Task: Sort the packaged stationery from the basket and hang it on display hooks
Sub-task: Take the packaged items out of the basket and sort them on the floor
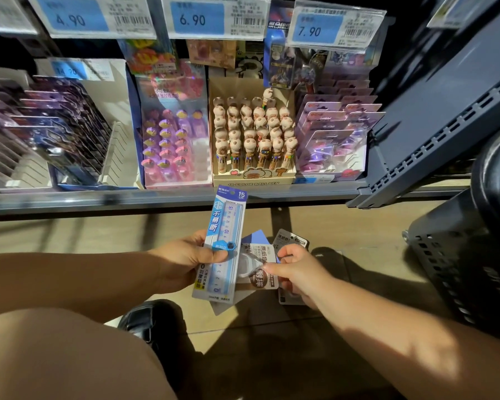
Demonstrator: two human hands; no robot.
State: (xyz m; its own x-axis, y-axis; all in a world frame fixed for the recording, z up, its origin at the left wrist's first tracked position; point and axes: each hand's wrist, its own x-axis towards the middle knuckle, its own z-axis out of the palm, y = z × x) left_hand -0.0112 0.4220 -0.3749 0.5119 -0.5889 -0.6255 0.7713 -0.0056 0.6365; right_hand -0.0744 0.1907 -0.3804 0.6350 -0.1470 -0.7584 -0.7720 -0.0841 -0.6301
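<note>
Ruler pack [224, 246]: blue-and-white card marked 15 cm, clear ruler inside, held near upright above the floor. Behind it, partly overlapped, a grey-white pack [261, 277] and, fanned to its right, a rear grey pack [290, 241]. Dark perforated basket [459, 269] stands far right.

- The shelf [156, 199] runs across the back, with the floor [358, 226] before it.
- On the shelf the ball pen box [253, 180] stands in the middle, a display box [173, 125] touching its left and carded packs [332, 140] at its right.
- Price tags [195, 17] hang above these.
- Before the shelf, the left grip [185, 258] holds the ruler pack [227, 243] upright.
- Just right of it, the right grip [298, 269] holds smaller packs [260, 272], partly behind the ruler pack.
- The basket [459, 269] stands at the far right.
</note>
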